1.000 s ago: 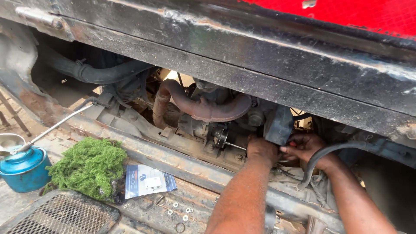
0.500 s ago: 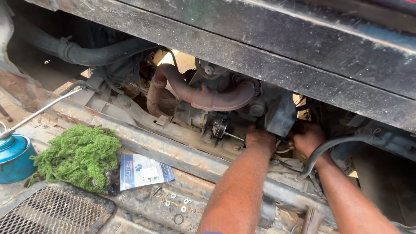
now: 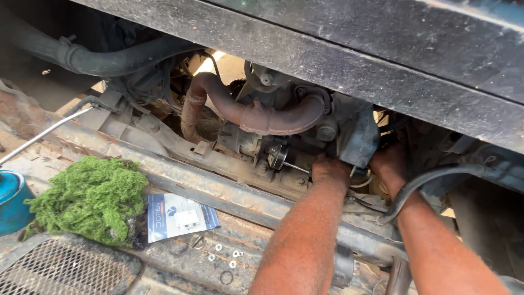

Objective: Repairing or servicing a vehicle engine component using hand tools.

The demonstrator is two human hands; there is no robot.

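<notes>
We're mid-fitting w/ both hands at the grey cast-metal engine block (image 3: 357, 134), just below the rusty curved exhaust pipe (image 3: 262, 117). Our left hand (image 3: 330, 169) seems curled on a thin metal rod (image 3: 295, 166); our right hand (image 3: 390, 164) reaches behind the block — fingers hidden, can't tell their grip. Next move prob. needs feel, not sight — the part itself is out of view.

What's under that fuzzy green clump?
The green fibrous clump lies on a rusty metal ledge, its right edge covering part of a blue and white packet. A mesh grille sits just below. Whatever lies beneath its middle is hidden.
</notes>
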